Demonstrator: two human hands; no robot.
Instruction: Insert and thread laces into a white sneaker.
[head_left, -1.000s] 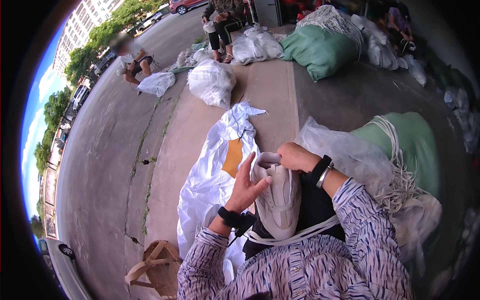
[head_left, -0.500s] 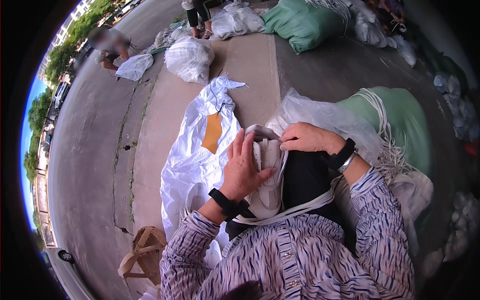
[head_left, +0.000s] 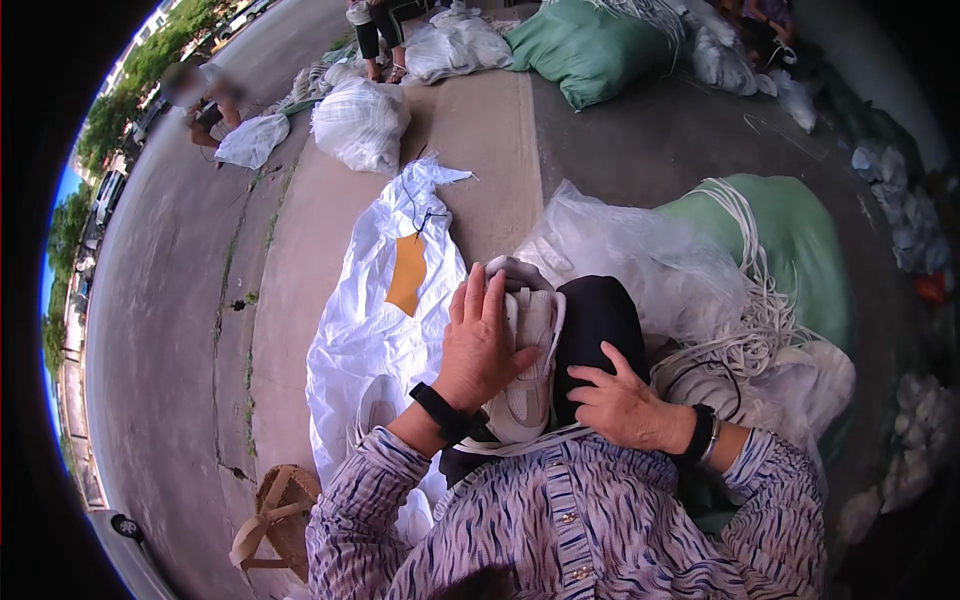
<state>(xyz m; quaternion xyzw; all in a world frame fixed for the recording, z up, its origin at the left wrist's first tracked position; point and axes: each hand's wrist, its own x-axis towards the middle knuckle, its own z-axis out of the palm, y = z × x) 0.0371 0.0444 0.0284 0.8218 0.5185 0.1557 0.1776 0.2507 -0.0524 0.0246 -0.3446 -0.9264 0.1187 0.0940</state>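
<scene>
A pale beige and white sneaker (head_left: 526,385) rests on my lap, toe toward me. My left hand (head_left: 478,345) holds it along its left side, fingers stretched toward the collar and thumb across the upper. Over my dark trouser leg (head_left: 598,325), my right hand (head_left: 632,405) is open, its fingers apart, just right of the sneaker. White shoelaces (head_left: 530,440) lie across my lap below the sneaker's toe, their right end passing out of sight by my right hand. More loose laces (head_left: 735,345) hang in a tangle over the bags on my right.
On my left, a white sheet (head_left: 345,340) carries a tan piece (head_left: 406,275) and another pale shoe (head_left: 378,402). A woven stool (head_left: 283,515) stands lower left. A green sack (head_left: 800,235) and clear plastic (head_left: 640,265) lie right. Other people sit farther off among bags (head_left: 362,125).
My right hand has left the sneaker's collar and come down and back toward my lap, its fingers spreading. My left hand stays on the sneaker. The whole view has shifted slightly.
</scene>
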